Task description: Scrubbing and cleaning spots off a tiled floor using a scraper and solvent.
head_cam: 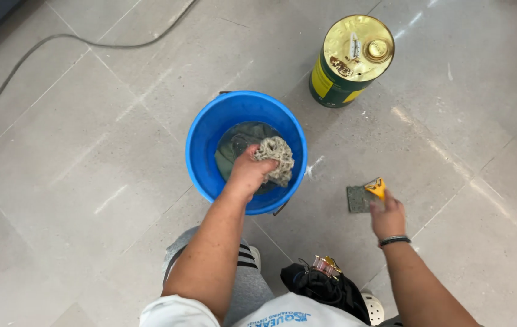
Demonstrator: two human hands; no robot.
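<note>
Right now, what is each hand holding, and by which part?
The left hand grips a wet rag by its near edge, over the blue bucket. The right hand holds a yellow scraper by its handle end.

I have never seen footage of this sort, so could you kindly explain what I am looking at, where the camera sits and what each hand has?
There is no machine here: a person works with two bare hands, and the single picture comes from a camera worn on their head, looking down at a pale grey tiled floor. The left hand reaches into a round blue plastic bucket with dark water in it and grips a crumpled beige knitted rag. The right hand, with a dark band at the wrist, holds a small yellow-handled tool against a grey-green scouring pad lying on the tiles. Beyond the bucket stands a round green and yellow metal can with a gold lid. A grey cable runs across the floor at upper left.
</note>
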